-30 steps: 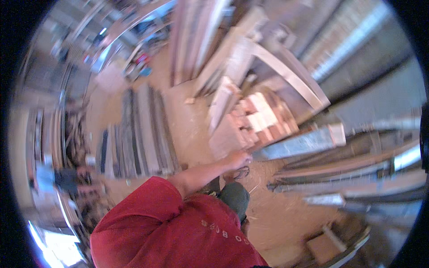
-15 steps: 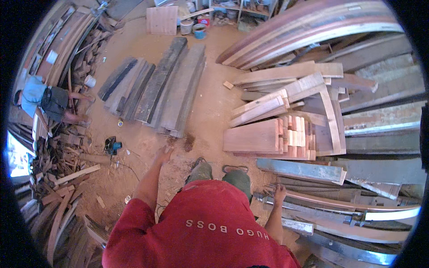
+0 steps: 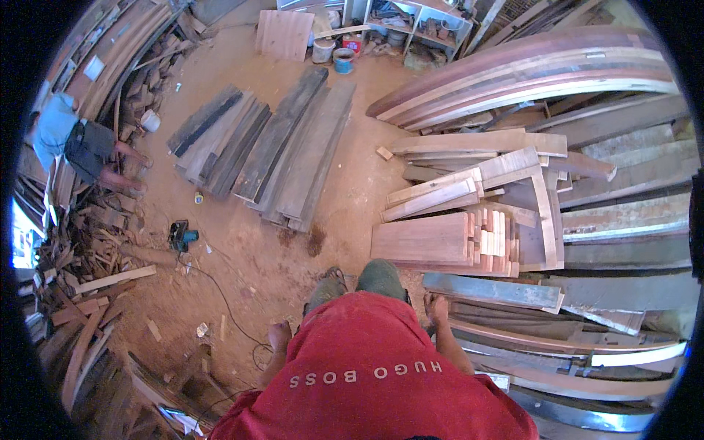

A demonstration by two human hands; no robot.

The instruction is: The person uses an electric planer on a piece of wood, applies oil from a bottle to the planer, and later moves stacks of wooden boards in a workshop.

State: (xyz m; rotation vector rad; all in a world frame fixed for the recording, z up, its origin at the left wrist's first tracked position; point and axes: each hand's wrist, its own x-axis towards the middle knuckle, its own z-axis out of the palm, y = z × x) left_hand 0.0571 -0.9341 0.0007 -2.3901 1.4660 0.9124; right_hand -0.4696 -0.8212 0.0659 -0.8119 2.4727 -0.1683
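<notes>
My left hand hangs low beside my red shirt, over the dusty floor; its fingers are too small and blurred to read. On the other side, my right hand hangs with loosely stretched fingers and nothing visible in it. Closest to it lies a blue-grey board, with no contact that I can make out. Ahead of my feet, long grey weathered planks lie side by side on the floor. At right is a stack of short reddish boards.
A corded power tool rests on the floor at left, its black cable trailing toward me. Scrap wood is heaped along the left side, where another person bends over. Buckets and shelves stand at the back. Long curved timbers fill the right.
I have moved, so the planks and stacks sit differently in view. My left hand has swung back from ahead to beside my body. My right hand has moved forward, nearer the blue-grey board.
</notes>
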